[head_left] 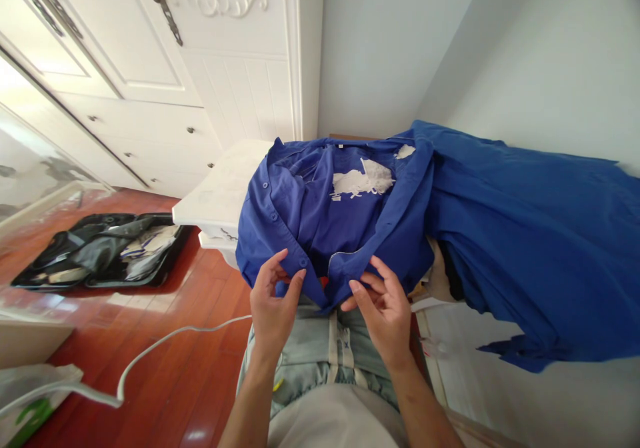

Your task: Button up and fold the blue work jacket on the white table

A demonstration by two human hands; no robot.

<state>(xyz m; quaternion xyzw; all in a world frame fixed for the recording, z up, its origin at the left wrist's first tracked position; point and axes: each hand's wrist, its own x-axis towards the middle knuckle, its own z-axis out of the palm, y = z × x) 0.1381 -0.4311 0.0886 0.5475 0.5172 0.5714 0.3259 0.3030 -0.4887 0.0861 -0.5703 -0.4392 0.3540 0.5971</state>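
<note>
The blue garment [315, 215] is lying just ahead of the left hand [273, 303] and the right hand [387, 315], its button edge [283, 227] and zip edge [350, 261] converging toward the lap [307, 345] between them. The right hand is resting nearer that meeting point. Thumb and forefinger are standing apart on each hand; whether other fingers are pinching cloth underneath cannot be told.

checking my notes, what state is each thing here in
blue garment, front spread open, unbuttoned
left hand, touching garment, grip unclear
right hand, touching garment, grip unclear
suitcase, open, things inside
cabinet drawers, shut
cabinet doors, shut
white cord, slack, curving
</note>
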